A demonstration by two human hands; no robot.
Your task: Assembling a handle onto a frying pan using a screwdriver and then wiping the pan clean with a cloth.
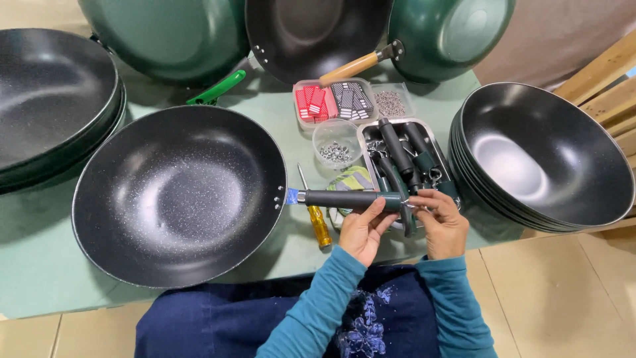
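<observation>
A large black speckled wok [179,195] lies on the green table in front of me. Its dark handle [344,198] sticks out to the right, joined to the rim. My left hand [363,232] grips that handle from below near its far end. At the handle's tip, my right hand [442,222] pinches a small metal ring.
A metal tray [366,136] of spare handles sits behind my hands. A yellow screwdriver [317,215] lies beside the wok. A round cup of screws [336,142] and a compartment box [344,101] stand further back. Stacked woks [550,156] rise right, more woks left [46,99] and behind.
</observation>
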